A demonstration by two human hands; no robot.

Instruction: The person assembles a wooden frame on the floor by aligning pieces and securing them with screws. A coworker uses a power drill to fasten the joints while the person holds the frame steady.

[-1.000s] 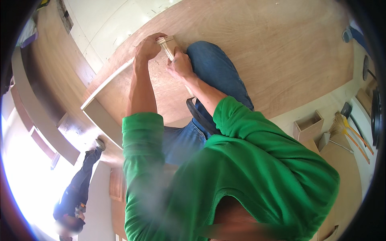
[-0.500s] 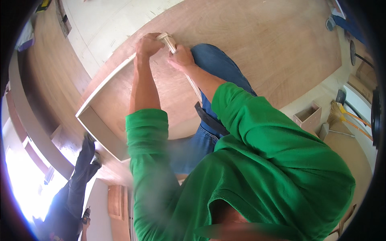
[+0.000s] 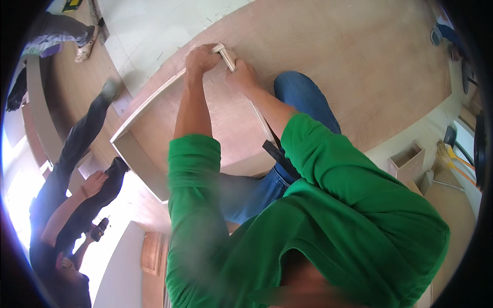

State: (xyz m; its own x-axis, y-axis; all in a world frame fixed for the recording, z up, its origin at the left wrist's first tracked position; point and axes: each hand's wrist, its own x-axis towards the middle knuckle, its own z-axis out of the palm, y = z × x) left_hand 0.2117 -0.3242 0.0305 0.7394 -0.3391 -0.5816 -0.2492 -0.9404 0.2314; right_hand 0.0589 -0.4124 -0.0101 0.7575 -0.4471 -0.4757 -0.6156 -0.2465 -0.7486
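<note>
A wooden frame (image 3: 149, 101) of narrow boards stands on edge on a large curved plywood panel (image 3: 380, 66). At its far corner, my left hand (image 3: 202, 59) is closed around the board there, fingers partly hidden behind the edge. My right hand (image 3: 242, 76) grips the short end piece (image 3: 226, 55) just to the right, fingers wrapped over its side. The two hands are close together, with the end piece showing between them. My bent knee (image 3: 303, 92) in blue jeans rests on the panel beside my right forearm.
At the left a co-worker in dark clothes (image 3: 77, 138) holds a cordless drill (image 3: 100, 229). Another person's leg (image 3: 61, 28) shows at the far left. To the right are an open wooden box (image 3: 408, 158) and a broom (image 3: 444, 154). More curved boards (image 3: 43, 102) stand at the left.
The view has shifted, so the frame and my hands appear slightly farther right. The co-worker with the drill has come further into view, and another leg has appeared at the far left. My grip looks unchanged.
</note>
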